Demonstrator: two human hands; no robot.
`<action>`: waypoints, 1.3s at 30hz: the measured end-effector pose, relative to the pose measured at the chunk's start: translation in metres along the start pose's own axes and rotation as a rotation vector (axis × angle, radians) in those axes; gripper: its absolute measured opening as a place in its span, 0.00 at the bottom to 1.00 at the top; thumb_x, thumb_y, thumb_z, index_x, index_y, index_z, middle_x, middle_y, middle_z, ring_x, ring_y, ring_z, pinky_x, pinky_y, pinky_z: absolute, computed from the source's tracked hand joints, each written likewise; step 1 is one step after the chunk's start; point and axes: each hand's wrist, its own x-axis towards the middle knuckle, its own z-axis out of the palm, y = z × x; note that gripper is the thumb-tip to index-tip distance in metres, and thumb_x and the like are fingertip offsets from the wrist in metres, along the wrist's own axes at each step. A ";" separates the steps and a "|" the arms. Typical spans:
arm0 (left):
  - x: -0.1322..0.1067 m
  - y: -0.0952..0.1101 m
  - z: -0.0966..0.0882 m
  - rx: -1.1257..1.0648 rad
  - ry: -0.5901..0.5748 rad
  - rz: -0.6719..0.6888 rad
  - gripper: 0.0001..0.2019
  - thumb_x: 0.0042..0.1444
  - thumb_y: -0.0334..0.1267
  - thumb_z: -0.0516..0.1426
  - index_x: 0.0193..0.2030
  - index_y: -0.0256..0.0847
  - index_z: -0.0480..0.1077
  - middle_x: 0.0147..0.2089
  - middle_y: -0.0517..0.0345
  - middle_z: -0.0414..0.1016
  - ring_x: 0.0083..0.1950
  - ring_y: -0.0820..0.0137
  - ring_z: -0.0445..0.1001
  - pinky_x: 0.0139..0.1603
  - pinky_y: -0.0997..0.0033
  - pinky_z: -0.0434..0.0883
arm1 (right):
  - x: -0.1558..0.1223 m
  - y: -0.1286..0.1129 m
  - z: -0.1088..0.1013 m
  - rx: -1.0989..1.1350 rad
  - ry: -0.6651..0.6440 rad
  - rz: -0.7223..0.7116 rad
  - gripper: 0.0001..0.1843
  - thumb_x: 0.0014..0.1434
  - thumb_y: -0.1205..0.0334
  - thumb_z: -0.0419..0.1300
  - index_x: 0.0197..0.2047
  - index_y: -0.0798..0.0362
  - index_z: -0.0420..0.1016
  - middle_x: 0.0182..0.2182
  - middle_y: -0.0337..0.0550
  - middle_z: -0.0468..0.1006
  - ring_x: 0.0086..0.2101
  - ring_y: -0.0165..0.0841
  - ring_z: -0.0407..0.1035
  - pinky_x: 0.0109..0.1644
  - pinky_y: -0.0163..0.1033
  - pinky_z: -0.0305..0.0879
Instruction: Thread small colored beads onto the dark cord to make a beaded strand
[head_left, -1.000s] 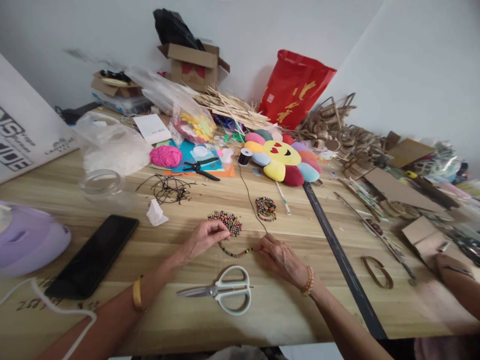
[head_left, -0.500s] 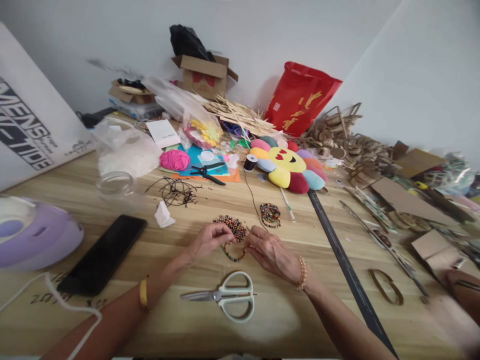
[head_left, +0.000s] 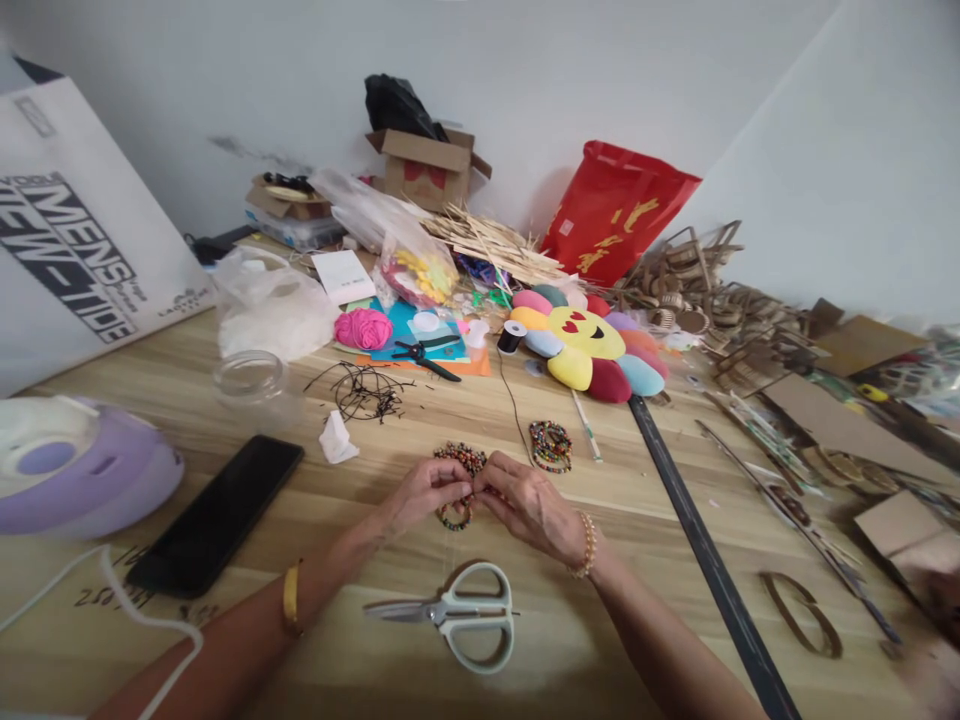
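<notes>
Fingers pinched, my left hand (head_left: 429,490) holds one end of a short beaded bracelet (head_left: 454,516) of multicoloured beads, which hangs in a loop below the fingertips. My right hand (head_left: 525,497) meets it fingertip to fingertip, closed in a pinch at the loop's other end; the exact grip there is hidden. Just behind the hands lies a pile of loose beads (head_left: 463,456). To the right of it rests a coil of finished bead strands (head_left: 550,445). Scissors with pale handles (head_left: 480,617) lie on the table in front of the hands.
A black phone (head_left: 217,515) and a purple-and-white device (head_left: 82,465) with a white cord are on the left. Behind lie black cord scraps (head_left: 367,390), pliers (head_left: 427,358), a thread spool (head_left: 511,337) and a flower cushion (head_left: 589,340). A dark strip (head_left: 697,540) runs along the right.
My hands have come together, so the bracelet's open arc is now a smaller, closer loop. The whole view has shifted slightly, with things appearing a little lower and further right.
</notes>
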 end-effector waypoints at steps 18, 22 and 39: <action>0.002 -0.002 0.000 0.012 0.015 -0.034 0.18 0.47 0.51 0.63 0.29 0.35 0.69 0.27 0.55 0.77 0.28 0.73 0.73 0.31 0.75 0.68 | -0.006 0.014 0.010 0.287 0.103 0.190 0.18 0.62 0.62 0.56 0.55 0.51 0.62 0.29 0.37 0.70 0.25 0.28 0.64 0.30 0.32 0.61; 0.003 -0.002 -0.001 0.006 0.039 -0.028 0.19 0.46 0.51 0.63 0.29 0.35 0.69 0.28 0.55 0.77 0.29 0.73 0.73 0.31 0.75 0.68 | -0.006 0.014 0.013 0.335 0.139 0.233 0.08 0.60 0.61 0.58 0.41 0.51 0.63 0.28 0.36 0.68 0.25 0.27 0.62 0.28 0.31 0.59; 0.004 -0.012 -0.002 0.034 0.065 0.001 0.18 0.46 0.49 0.64 0.29 0.34 0.69 0.26 0.56 0.75 0.26 0.74 0.70 0.29 0.76 0.65 | -0.007 0.001 0.010 0.152 0.101 0.230 0.06 0.59 0.68 0.57 0.42 0.52 0.69 0.37 0.43 0.73 0.30 0.30 0.69 0.34 0.32 0.62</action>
